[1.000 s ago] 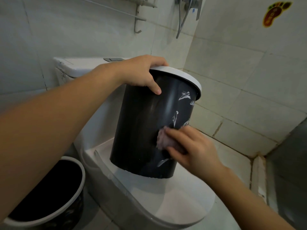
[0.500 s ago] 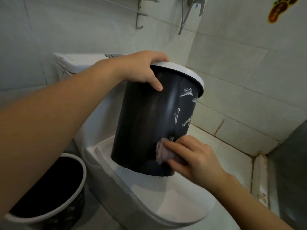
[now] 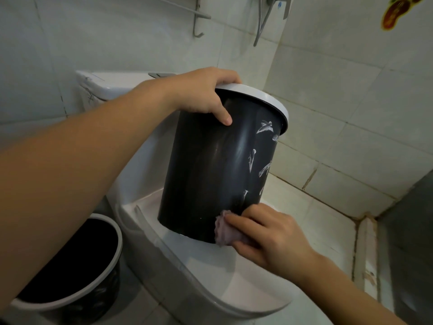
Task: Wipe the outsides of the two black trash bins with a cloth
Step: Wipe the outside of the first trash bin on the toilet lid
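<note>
Head view: looking down into a tiled bathroom corner, both bare forearms reaching in from 7 and 5 o'clock.
Held bin: black trash bin (image 3: 210,174) with white rim, at frame centre, tilted with its top leaning toward 1 o'clock; bottom edge resting on the closed toilet lid (image 3: 234,285); white brush-like marks printed on the side facing 3 o'clock.
Left hand: left hand (image 3: 201,92) at 12 o'clock of the bin, curled over the white rim, thumb pressed down on the black outer wall, remaining fingers hooked over the top edge; firm hold on the bin.
Right hand: right hand (image 3: 269,238) at 5 o'clock of the bin, fingers bent round a bunched pinkish-purple cloth (image 3: 225,228), holding it.
Cloth: pressed against the bin's lower wall, just above the bottom edge, touching the black surface.
Second bin: another black trash bin (image 3: 70,273) with white rim, standing upright on the floor at 8 o'clock, beside the toilet base, partly hidden by the left forearm.
Toilet: white cistern (image 3: 112,84) behind the held bin at 10 o'clock.
Walls: pale tiles; metal rail with hook at 12 o'clock, shower hose at 1 o'clock, orange foot-shaped sticker (image 3: 398,12) at 2 o'clock.
</note>
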The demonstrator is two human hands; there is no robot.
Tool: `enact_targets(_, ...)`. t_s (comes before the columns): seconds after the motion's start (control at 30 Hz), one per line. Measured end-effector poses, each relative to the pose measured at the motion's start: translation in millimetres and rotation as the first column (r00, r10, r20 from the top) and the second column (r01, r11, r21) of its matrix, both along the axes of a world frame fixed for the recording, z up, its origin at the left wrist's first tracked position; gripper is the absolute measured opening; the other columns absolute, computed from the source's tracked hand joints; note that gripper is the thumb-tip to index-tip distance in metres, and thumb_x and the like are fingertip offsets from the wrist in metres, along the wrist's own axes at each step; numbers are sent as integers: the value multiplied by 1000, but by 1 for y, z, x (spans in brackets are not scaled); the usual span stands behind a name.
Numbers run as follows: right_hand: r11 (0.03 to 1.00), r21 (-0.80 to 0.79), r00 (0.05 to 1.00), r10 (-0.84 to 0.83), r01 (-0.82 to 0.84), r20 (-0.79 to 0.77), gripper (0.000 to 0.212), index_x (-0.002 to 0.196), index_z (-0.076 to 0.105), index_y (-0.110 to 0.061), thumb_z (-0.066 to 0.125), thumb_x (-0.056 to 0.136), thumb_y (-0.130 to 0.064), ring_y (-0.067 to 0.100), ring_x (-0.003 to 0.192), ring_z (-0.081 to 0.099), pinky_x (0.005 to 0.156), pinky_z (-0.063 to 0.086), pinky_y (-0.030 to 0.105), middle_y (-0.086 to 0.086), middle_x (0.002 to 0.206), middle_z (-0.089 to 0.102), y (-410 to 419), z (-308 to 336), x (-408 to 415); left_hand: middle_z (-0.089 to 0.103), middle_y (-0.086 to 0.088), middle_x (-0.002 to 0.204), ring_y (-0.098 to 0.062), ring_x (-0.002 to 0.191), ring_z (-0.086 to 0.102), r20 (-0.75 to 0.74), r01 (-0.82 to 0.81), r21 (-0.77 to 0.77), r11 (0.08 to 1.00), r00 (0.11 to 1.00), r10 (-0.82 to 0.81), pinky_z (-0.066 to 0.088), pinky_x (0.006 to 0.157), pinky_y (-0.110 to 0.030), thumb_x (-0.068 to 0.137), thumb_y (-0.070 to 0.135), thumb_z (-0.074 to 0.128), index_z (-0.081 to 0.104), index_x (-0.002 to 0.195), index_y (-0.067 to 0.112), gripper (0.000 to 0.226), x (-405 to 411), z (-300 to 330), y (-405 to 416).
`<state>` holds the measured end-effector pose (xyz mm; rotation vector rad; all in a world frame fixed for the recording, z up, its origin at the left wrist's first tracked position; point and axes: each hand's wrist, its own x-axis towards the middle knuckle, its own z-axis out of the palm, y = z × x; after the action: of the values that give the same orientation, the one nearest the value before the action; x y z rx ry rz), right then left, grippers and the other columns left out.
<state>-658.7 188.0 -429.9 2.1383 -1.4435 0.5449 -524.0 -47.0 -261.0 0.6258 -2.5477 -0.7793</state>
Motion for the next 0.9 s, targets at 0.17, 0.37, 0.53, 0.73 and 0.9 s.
enact_targets(0.17, 980, -123, 980, -139, 156, 141, 36, 120, 69, -12, 63, 93, -35, 20, 82, 61, 64, 56, 33, 3, 96, 65, -14, 18, -3, 69, 7, 106, -18, 100, 66, -6, -7, -5, 1000, 1000, 7, 54, 94, -45, 68, 17, 87, 60, 108, 37, 52, -1, -1, 1)
enact_targets(0.37, 1000, 13, 999, -26, 26, -28, 32, 121, 69, -15, 64, 94, -33, 20, 74, 56, 56, 51, 31, 3, 91, 60, -1, -1, 14, 68, 9, 103, -17, 97, 66, -3, -20, -5, 1000, 1000, 20, 54, 92, -43, 69, 19, 87, 61, 108, 35, 50, 0, -1, 0)
enact_targets(0.53, 999, -19, 999, -47, 47, 5, 32, 120, 69, -16, 64, 94, -34, 20, 77, 57, 58, 50, 29, 2, 92, 61, 0, 1, 7, 67, 9, 103, -17, 99, 65, -1, -9, -15, 1000, 1000, 9, 54, 89, -38, 70, 19, 87, 60, 109, 36, 51, 0, 1, 4)
enact_targets(0.73, 989, -60, 990, -133, 137, 53, 35, 120, 69, -14, 64, 93, -35, 20, 79, 59, 60, 53, 29, 3, 94, 63, -1, 6, -5, 66, 9, 103, -17, 98, 64, -11, -37, -20, 999, 999, 37, 54, 91, -42, 68, 23, 87, 60, 109, 33, 50, 4, 0, 5)
enact_targets(0.9, 1000, 7, 999, -26, 27, -27, 30, 118, 70, -16, 67, 93, -34, 18, 73, 56, 57, 46, 26, 2, 90, 62, 6, -2, -3, 67, 8, 99, -18, 95, 65, -28, -67, -43, 997, 997, 66, 55, 87, -42, 63, 31, 91, 60, 104, 31, 51, 4, -2, 9)
